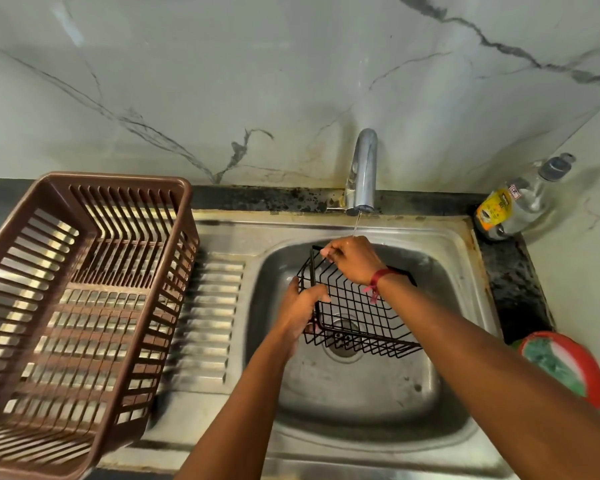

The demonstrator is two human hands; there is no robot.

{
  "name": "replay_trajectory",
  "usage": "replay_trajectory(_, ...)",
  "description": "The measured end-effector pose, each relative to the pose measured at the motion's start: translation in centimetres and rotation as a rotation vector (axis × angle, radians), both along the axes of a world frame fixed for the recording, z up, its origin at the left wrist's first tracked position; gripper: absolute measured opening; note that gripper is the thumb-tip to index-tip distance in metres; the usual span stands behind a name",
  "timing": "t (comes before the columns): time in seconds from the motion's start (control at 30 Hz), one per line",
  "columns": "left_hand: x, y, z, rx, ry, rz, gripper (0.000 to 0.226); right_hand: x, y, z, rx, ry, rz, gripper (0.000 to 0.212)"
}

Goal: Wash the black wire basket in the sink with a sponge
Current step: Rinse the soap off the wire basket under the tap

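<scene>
Now both hands grip basket point(357, 317): left hand point(300, 311) near end, right hand point(352, 259) far rim.

black wire basket point(355, 311): matt coated metal; grey stainless-steel sink point(361, 396): dull, stained; curved tap point(364, 161): glossy chrome; brown slatted crate point(118, 179): smooth plastic; white veined wall point(291, 64): polished stone look.
</scene>
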State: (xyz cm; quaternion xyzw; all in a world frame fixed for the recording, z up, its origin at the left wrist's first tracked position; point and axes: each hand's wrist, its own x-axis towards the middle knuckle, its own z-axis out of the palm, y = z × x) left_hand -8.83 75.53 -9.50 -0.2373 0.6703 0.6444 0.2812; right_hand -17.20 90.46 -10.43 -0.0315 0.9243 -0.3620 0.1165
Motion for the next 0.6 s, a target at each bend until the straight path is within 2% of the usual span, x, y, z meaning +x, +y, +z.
replay_trajectory(0.1,0.1,0.0,0.5,0.03,-0.028,0.066,0.12,-0.3,0.3,1.2,-0.103,0.17,-0.104,0.007)
replay_trajectory(0.13,0.2,0.0,0.8,0.03,-0.034,0.076,0.116,-0.4,0.4,1.8,-0.165,0.168,-0.117,0.007)
replay_trajectory(0.2,0.4,0.2,0.8,0.038,-0.041,0.093,0.11,-0.8,0.4,2.7,-0.248,-0.017,-0.114,0.015)
replay_trajectory(0.27,0.5,0.4,-0.1,0.056,-0.037,0.119,0.108,-1.2,0.6,3.0,-0.101,-0.201,0.013,0.021)
replay_trajectory(0.33,0.7,0.6,-0.3,0.063,-0.06,0.117,0.104,-1.6,0.7,3.0,0.071,-0.255,0.133,0.022)
replay_trajectory(0.47,0.9,0.9,1.1,0.137,-0.1,0.126,0.056,-1.8,-0.7,3.3,-0.015,-0.264,0.114,0.025)
replay_trajectory(0.53,0.8,0.8,1.1,0.195,-0.132,0.15,0.05,-1.9,-0.9,3.4,-0.042,-0.265,0.087,0.024)
replay_trajectory(0.6,0.8,0.8,0.9,0.218,-0.148,0.146,0.061,-2.2,-0.5,3.2,0.028,-0.261,0.108,0.022)
